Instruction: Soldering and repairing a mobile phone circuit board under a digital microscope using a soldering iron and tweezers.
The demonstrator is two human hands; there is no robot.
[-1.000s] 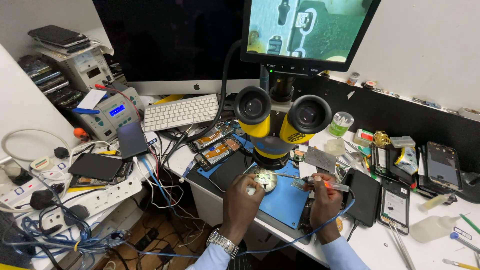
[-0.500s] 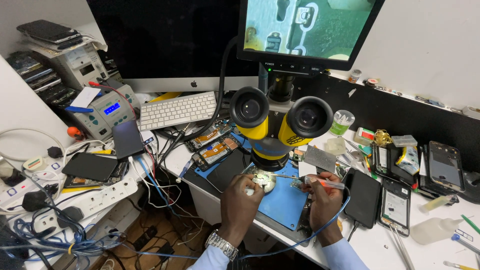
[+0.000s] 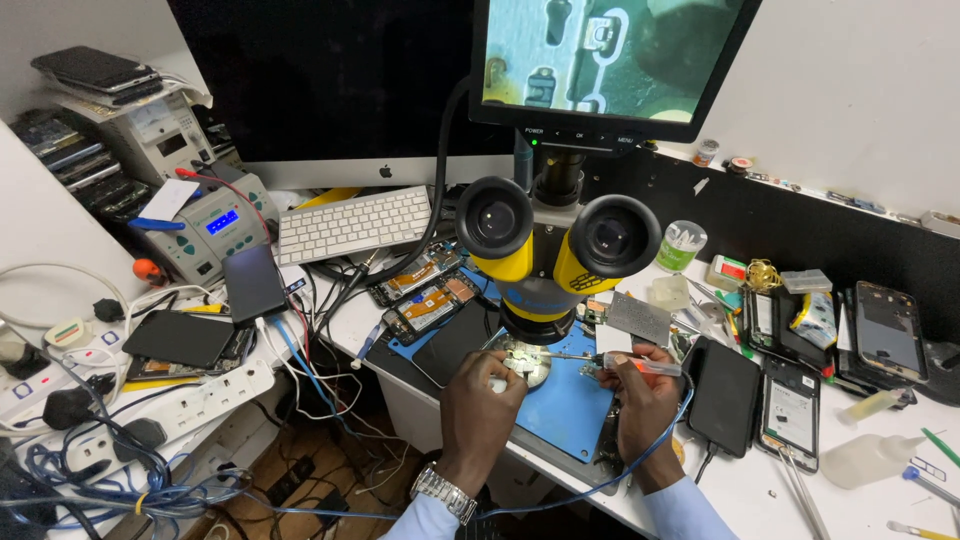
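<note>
My left hand [image 3: 478, 408] rests on the blue work mat [image 3: 560, 410], fingers pinching a small lit part [image 3: 528, 362] under the yellow and black microscope [image 3: 555, 255]. My right hand [image 3: 645, 395] grips a thin soldering tool [image 3: 625, 362] with a blue cable, its tip pointing left at the lit part. A watch sits on my left wrist. The screen [image 3: 610, 60] above shows a magnified circuit board.
Opened phones [image 3: 425, 290] lie left of the mat, more phones [image 3: 795, 410] to the right. A white keyboard [image 3: 352, 222], a soldering station [image 3: 215, 225], power strips [image 3: 205, 400] and tangled cables fill the left. A clear bottle [image 3: 868, 455] lies at right.
The camera has moved closer and shifted slightly. Both hands stay under the microscope in nearly the same pose.
</note>
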